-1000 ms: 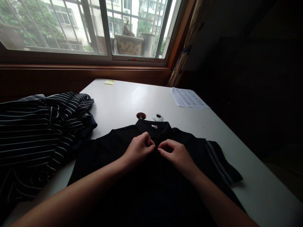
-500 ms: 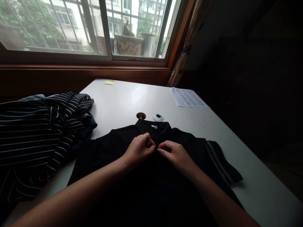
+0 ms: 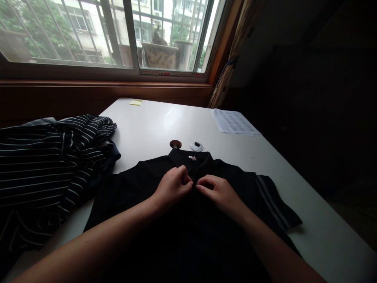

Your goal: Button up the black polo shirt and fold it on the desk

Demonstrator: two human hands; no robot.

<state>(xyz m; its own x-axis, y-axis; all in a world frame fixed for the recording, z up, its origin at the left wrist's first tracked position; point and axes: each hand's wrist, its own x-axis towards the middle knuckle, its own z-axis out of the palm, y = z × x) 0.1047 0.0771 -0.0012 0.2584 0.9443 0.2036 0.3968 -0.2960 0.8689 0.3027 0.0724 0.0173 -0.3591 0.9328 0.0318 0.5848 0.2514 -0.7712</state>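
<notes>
A black short-sleeved polo shirt [image 3: 235,181] lies spread front side up, its collar pointing toward the window. Two grey stripes run along the sleeve on the right. Just below the collar, my left hand [image 3: 174,182] is closed, thumb and fingers pinching the shirt's front opening. Close beside it, my right hand [image 3: 219,192] pinches the same opening from the other side, thumb against forefinger. The two sets of fingertips almost meet. Whatever small piece of the front edge sits between them is hidden by the fingers and the dark cloth.
Striped clothing [image 3: 47,165] is heaped at the left. The white table [image 3: 153,122] bears a sheaf of printed papers [image 3: 234,122], a yellow sticky note [image 3: 136,102] and a round white cap [image 3: 196,146] beside a cable hole [image 3: 175,144]. A window [image 3: 165,39] stands behind.
</notes>
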